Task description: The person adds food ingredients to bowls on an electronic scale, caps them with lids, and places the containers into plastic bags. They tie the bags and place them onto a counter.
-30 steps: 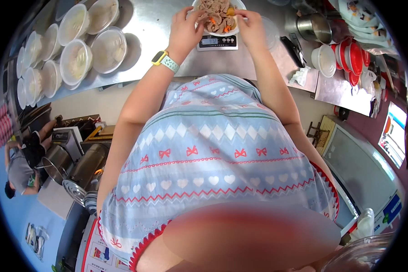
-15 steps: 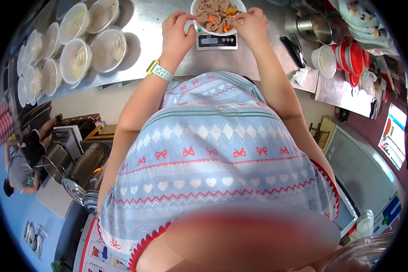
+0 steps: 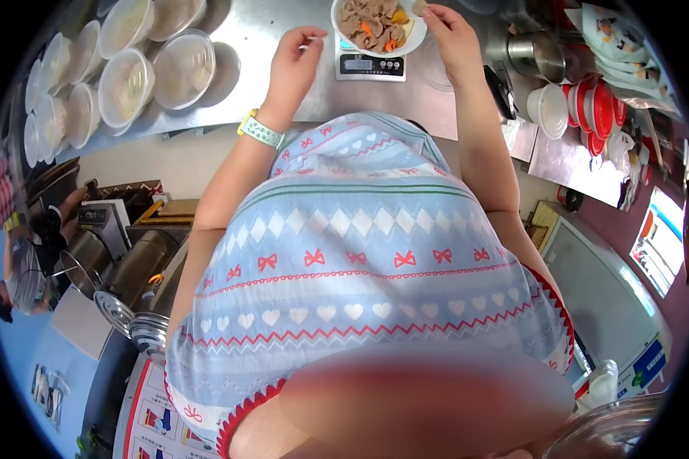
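A white bowl (image 3: 417, 38) of sliced cooked meat (image 3: 366, 24) with orange and yellow pieces sits on a small digital scale (image 3: 370, 67) at the top of the view. My left hand (image 3: 297, 60) is left of the bowl, apart from it, with its fingers loosely spread and nothing in them. At the bowl's right rim, my right hand (image 3: 455, 42) pinches a small beige piece of food (image 3: 419, 7) between thumb and fingertips. The digits on the scale's display are too small to read surely.
Stacked lidded plastic bowls (image 3: 127, 88) stand on the steel counter (image 3: 283, 15) at left. At right are a metal pot (image 3: 536, 56), a white tub (image 3: 548, 105) and red-rimmed containers (image 3: 589, 99). A person (image 3: 24, 279) is at far left, near large metal pots (image 3: 142, 268).
My left hand has drawn away from the bowl's left rim. My right hand has moved from over the food to the right rim, with a small piece in its fingertips.
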`<control>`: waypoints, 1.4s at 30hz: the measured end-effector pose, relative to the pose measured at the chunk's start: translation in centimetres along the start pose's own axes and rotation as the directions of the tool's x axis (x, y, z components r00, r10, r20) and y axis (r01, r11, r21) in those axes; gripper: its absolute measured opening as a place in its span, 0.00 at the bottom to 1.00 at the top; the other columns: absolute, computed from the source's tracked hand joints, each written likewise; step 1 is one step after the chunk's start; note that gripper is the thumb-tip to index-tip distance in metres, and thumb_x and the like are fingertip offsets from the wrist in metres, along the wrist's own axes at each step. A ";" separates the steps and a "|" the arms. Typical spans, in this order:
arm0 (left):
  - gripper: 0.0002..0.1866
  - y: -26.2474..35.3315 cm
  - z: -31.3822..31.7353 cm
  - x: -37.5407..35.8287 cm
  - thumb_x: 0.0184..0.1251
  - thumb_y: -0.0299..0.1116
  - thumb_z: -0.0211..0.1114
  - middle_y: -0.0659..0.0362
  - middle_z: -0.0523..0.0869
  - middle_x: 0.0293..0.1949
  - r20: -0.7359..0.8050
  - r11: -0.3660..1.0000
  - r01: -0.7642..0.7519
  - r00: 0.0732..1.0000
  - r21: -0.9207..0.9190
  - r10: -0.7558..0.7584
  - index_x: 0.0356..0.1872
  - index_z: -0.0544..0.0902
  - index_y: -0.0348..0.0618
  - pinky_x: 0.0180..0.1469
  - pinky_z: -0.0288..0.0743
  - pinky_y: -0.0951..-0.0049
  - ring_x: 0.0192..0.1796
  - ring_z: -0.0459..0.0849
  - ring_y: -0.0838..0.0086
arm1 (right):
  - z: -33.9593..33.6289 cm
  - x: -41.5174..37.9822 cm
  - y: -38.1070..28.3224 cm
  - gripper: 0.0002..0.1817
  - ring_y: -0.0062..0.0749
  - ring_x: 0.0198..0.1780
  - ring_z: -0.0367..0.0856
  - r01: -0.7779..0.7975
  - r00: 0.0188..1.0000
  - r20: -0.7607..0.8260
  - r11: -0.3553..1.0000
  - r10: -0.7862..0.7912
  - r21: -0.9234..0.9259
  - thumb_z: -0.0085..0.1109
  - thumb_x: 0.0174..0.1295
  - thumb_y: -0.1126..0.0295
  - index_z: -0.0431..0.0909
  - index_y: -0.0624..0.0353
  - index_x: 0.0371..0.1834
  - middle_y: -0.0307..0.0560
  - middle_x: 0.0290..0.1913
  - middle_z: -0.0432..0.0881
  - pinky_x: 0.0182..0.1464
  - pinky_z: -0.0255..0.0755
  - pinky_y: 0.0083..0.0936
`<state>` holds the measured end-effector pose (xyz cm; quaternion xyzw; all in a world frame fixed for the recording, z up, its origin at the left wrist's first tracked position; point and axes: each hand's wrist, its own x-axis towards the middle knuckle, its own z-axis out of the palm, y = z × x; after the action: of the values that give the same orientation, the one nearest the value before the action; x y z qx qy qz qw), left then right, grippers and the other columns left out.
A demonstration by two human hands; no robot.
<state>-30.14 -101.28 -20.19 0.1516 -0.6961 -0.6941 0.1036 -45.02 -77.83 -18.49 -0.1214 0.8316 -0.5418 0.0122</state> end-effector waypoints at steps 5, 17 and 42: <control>0.16 5.8 1.0 0.5 0.70 0.35 0.52 0.48 0.79 0.55 0.376 0.056 0.385 0.917 -0.921 -0.132 0.54 0.75 0.38 0.58 0.72 0.56 0.58 0.76 0.56 | 2.3 -3.3 -12.3 0.12 0.36 0.42 0.79 0.336 0.873 0.375 0.942 -0.313 0.002 0.64 0.60 0.68 0.83 0.58 0.47 0.47 0.44 0.78 0.46 0.74 0.26; 0.04 2.8 -7.2 -1.7 0.66 0.26 0.55 0.54 0.79 0.32 0.210 -0.200 0.132 0.871 -0.971 -0.443 0.33 0.75 0.36 0.39 0.79 0.71 0.36 0.77 0.67 | -0.3 -1.3 -3.3 0.11 0.43 0.41 0.81 0.097 0.994 0.031 0.764 -0.100 -0.638 0.65 0.56 0.60 0.86 0.53 0.35 0.50 0.45 0.79 0.46 0.76 0.36; 0.06 2.7 -12.4 -1.6 0.67 0.29 0.52 0.57 0.78 0.33 0.256 -0.128 0.222 0.854 -0.967 -0.453 0.33 0.76 0.40 0.39 0.76 0.71 0.36 0.76 0.69 | 2.0 -1.3 -1.7 0.13 0.48 0.62 0.70 -0.045 0.999 -0.046 0.599 0.014 -0.799 0.67 0.53 0.53 0.87 0.48 0.32 0.49 0.57 0.76 0.62 0.63 0.48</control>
<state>-24.48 -112.34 -17.25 0.2622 0.0812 -0.9601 0.0530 -43.15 -80.00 -17.94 -0.0907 0.9881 -0.1144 -0.0491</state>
